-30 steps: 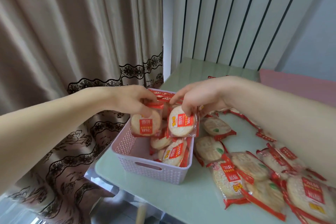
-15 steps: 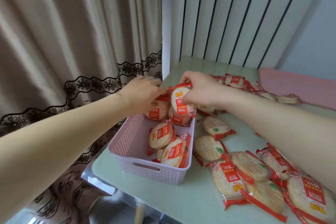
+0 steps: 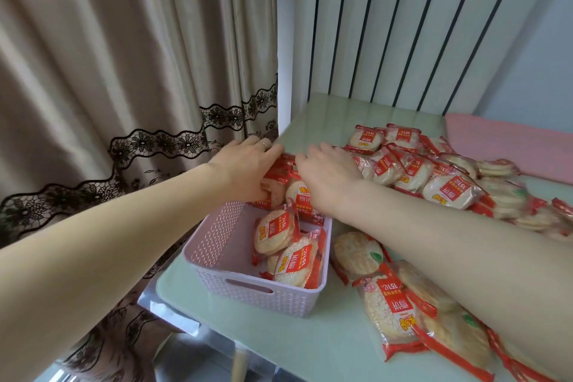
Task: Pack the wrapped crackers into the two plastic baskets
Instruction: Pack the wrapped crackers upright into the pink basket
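A lilac plastic basket point(image 3: 263, 297) stands at the table's left edge. Two wrapped crackers point(image 3: 274, 231) in red-and-clear wrappers lean upright along its right side. My left hand point(image 3: 248, 164) is at the basket's far end, fingers closed round a cracker packet point(image 3: 273, 191) held upright there. Beside it, my right hand point(image 3: 328, 178) lies palm down on a second packet point(image 3: 301, 197) and grips its top; its fingertips are hidden. The two packets touch each other. Only one basket is in view.
Several loose cracker packets point(image 3: 449, 189) are heaped on the pale green table point(image 3: 279, 343) to the right of the basket, and more packets point(image 3: 391, 307) lie under my right forearm. A pink cloth point(image 3: 511, 146) lies at the back right. A curtain point(image 3: 124, 71) hangs close on the left.
Both hands have carried their packets away from me and down, to the far end of the basket. The view has tilted, showing more of the loose pile.
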Available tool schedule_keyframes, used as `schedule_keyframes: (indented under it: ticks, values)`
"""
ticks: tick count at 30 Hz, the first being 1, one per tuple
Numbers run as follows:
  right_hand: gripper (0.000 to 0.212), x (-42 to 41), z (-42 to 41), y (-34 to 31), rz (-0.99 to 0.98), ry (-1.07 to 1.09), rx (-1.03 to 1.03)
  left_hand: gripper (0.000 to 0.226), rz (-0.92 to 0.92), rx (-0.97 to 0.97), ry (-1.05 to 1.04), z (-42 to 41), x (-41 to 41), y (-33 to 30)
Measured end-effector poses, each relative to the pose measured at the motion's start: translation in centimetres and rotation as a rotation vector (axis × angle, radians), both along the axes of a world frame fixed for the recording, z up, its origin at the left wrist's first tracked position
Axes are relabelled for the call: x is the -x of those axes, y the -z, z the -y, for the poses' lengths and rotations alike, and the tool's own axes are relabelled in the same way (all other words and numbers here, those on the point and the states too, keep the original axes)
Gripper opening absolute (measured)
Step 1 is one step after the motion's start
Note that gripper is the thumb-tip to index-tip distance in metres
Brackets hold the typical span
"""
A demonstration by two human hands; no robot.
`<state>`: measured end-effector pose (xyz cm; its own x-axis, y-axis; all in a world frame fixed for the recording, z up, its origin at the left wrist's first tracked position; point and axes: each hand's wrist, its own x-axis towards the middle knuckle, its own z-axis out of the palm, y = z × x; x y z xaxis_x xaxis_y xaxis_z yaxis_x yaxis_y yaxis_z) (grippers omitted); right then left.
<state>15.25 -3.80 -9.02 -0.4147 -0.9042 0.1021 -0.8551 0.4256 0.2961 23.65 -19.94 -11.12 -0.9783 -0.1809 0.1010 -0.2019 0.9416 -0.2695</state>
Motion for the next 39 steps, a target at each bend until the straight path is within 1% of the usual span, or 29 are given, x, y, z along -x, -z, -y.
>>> schedule_keyframes:
  ticks: [3, 6, 8, 12, 14, 15, 17, 18, 19, 20, 21, 22, 23, 24, 25, 26, 27, 29, 30, 31, 32, 34, 36, 37, 39]
  values:
    - [0.054, -0.2, 0.7, 0.1, -0.044, 0.040, -0.076, 0.081, -0.013, -0.019, -0.003, 0.3, 0.1, 0.3]
    - [0.056, -0.4, 1.0, 0.0, -0.049, 0.064, -0.079, 0.082, -0.017, -0.007, -0.004, 0.3, 0.4, 0.3]
    - [0.059, -0.5, 0.9, 0.0, -0.030, 0.070, -0.049, 0.083, -0.019, -0.020, -0.014, 0.4, 0.5, 0.4]
    - [0.058, -0.9, 0.4, 0.3, -0.014, 0.069, -0.017, 0.089, -0.016, -0.156, -0.044, 0.4, 0.3, 0.3]
    - [0.055, -1.3, 0.1, 0.2, 0.023, 0.057, 0.055, 0.096, -0.028, -0.184, -0.068, 0.2, 0.0, -0.3]
    - [0.053, -1.6, -0.1, -0.1, 0.038, 0.030, 0.111, 0.094, -0.059, -0.167, -0.069, 0.0, -0.3, -0.7]
    - [0.042, -2.3, -0.6, -1.2, 0.100, -0.057, 0.186, 0.077, -0.147, -0.061, -0.024, -0.4, -1.2, -1.8]
    - [0.032, -2.8, -0.9, -1.9, 0.197, -0.094, 0.189, 0.065, -0.197, -0.010, 0.020, -0.8, -1.8, -2.3]
    - [0.020, -3.0, -1.2, -2.5, 0.338, -0.094, 0.143, 0.053, -0.228, -0.002, 0.075, -1.1, -2.3, -2.7]
    - [0.014, -3.2, -1.5, -3.0, 0.490, -0.075, 0.057, 0.041, -0.217, -0.050, 0.124, -1.7, -3.0, -2.8]
    - [0.015, -3.4, -1.6, -3.5, 0.608, -0.053, -0.055, 0.032, -0.159, -0.153, 0.144, -2.3, -3.6, -2.9]
    - [0.017, -3.5, -1.7, -3.9, 0.674, -0.032, -0.167, 0.027, -0.054, -0.267, 0.118, -2.9, -3.9, -2.7]
    - [0.015, -3.7, -1.8, -4.2, 0.681, -0.017, -0.267, 0.028, 0.084, -0.356, 0.059, -3.4, -4.0, -2.5]
    - [0.014, -4.0, -1.8, -4.3, 0.644, -0.015, -0.344, 0.037, 0.223, -0.383, -0.005, -3.8, -4.0, -2.1]
    - [0.019, -4.4, -1.8, -4.4, 0.596, -0.021, -0.408, 0.048, 0.322, -0.370, -0.047, -4.0, -3.9, -1.7]
    - [0.026, -4.9, -1.7, -4.3, 0.549, -0.027, -0.443, 0.055, 0.371, -0.352, -0.062, -4.1, -3.7, -1.1]
    - [0.030, -5.2, -1.7, -4.1, 0.527, -0.025, -0.469, 0.057, 0.382, -0.359, -0.051, -4.3, -3.4, -0.5]
    - [0.044, -5.8, -1.7, -3.8, 0.514, -0.011, -0.507, 0.052, 0.396, -0.424, -0.024, -4.4, -2.8, 0.4]
    - [0.049, -6.0, -1.8, -3.8, 0.516, -0.003, -0.516, 0.045, 0.408, -0.450, -0.021, -4.4, -2.5, 0.7]
    - [0.048, -6.0, -1.8, -3.9, 0.526, 0.000, -0.517, 0.038, 0.409, -0.465, -0.020, -4.4, -2.4, 0.6]
    - [0.042, -6.0, -1.8, -4.1, 0.534, -0.007, -0.508, 0.035, 0.406, -0.466, -0.020, -4.5, -2.5, 0.4]
    - [0.036, -5.6, -1.8, -4.5, 0.554, -0.016, -0.484, 0.043, 0.342, -0.480, 0.010, -4.1, -2.8, -0.4]
    - [0.039, -5.2, -1.7, -5.0, 0.589, -0.016, -0.441, 0.061, 0.248, -0.497, 0.070, -3.4, -3.2, -1.2]
    - [0.041, -4.8, -1.7, -5.4, 0.603, -0.012, -0.415, 0.064, 0.201, -0.498, 0.102, -2.9, -3.5, -1.7]
    - [0.043, -4.0, -1.9, -6.4, 0.642, -0.004, -0.358, 0.056, 0.129, -0.526, 0.145, -1.9, -4.0, -2.8]
